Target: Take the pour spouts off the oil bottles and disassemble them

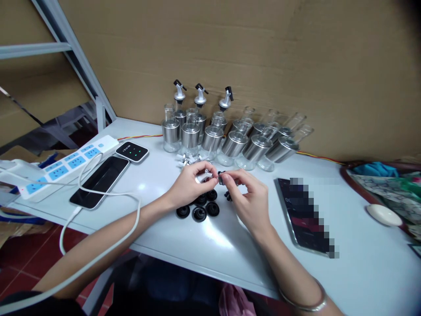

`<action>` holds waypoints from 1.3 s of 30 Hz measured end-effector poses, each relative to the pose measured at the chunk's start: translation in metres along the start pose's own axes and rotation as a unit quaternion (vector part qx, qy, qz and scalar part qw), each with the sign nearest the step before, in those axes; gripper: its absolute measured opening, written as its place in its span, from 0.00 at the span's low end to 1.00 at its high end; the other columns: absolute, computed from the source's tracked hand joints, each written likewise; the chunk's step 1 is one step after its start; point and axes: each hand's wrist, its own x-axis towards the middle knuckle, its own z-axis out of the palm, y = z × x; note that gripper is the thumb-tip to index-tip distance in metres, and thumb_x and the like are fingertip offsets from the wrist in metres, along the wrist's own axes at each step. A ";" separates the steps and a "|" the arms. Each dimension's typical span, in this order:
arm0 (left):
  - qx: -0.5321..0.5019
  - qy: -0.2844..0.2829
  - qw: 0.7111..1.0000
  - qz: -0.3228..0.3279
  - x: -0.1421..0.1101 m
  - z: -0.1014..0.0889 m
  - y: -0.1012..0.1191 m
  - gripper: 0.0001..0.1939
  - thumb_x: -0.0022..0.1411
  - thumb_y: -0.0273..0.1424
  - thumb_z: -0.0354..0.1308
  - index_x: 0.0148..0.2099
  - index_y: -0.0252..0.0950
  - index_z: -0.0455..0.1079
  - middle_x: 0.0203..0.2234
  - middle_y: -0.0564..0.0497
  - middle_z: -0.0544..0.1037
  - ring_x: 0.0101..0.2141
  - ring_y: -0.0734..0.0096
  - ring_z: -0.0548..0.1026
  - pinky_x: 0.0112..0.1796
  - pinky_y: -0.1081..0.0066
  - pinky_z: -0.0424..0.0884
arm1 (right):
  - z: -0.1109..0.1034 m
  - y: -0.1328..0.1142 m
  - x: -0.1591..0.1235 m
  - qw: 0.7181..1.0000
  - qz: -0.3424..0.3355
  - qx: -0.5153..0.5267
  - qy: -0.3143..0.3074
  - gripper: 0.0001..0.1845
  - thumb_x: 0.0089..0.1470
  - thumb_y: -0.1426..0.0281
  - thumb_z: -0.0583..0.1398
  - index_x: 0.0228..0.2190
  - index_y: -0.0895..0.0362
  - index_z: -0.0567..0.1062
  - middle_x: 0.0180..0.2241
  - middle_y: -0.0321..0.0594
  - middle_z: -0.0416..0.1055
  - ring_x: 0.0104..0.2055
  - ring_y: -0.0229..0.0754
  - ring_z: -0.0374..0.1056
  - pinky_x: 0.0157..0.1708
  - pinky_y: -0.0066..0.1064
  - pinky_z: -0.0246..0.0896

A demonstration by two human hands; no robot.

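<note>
My left hand is closed around a silver pourer spout, pinched between thumb and fingers. Facing it, my right hand pinches a small black cap piece close to the spout's end; whether the two parts touch I cannot tell. Below the hands lie several round black stoppers, and small black pieces rest partly hidden beside my right hand. More silver spouts are heaped just behind my left hand.
Glass bottles with steel sleeves stand in rows at the back; three carry fitted pourers. On the left are a power strip, a phone, a black-faced device and a white cable crossing my left forearm. Another phone lies right.
</note>
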 end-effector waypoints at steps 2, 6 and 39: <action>0.005 -0.012 1.000 0.003 0.000 0.000 0.000 0.02 0.54 0.27 0.57 0.31 0.33 0.67 0.26 0.54 0.72 0.27 0.77 0.68 0.31 0.76 0.65 | 0.001 0.001 0.000 1.000 -0.003 -0.010 -0.010 0.05 0.55 0.72 0.57 0.29 0.58 0.74 0.24 0.35 0.70 0.26 0.34 0.63 0.29 0.27 0.58; 0.020 -0.030 0.999 0.020 -0.002 0.000 0.000 0.03 0.56 0.28 0.57 0.33 0.33 0.70 0.30 0.51 0.75 0.33 0.74 0.72 0.37 0.74 0.67 | -0.001 0.002 0.000 1.000 -0.008 -0.006 -0.005 0.05 0.53 0.74 0.58 0.29 0.57 0.74 0.24 0.35 0.70 0.25 0.34 0.62 0.29 0.28 0.58; 0.055 -0.024 0.998 0.032 -0.001 0.000 -0.001 0.04 0.57 0.29 0.57 0.34 0.33 0.72 0.30 0.51 0.76 0.34 0.72 0.73 0.39 0.72 0.67 | -0.003 0.002 0.001 0.999 -0.039 -0.024 -0.018 0.06 0.51 0.75 0.57 0.26 0.57 0.73 0.21 0.34 0.70 0.23 0.34 0.62 0.27 0.28 0.59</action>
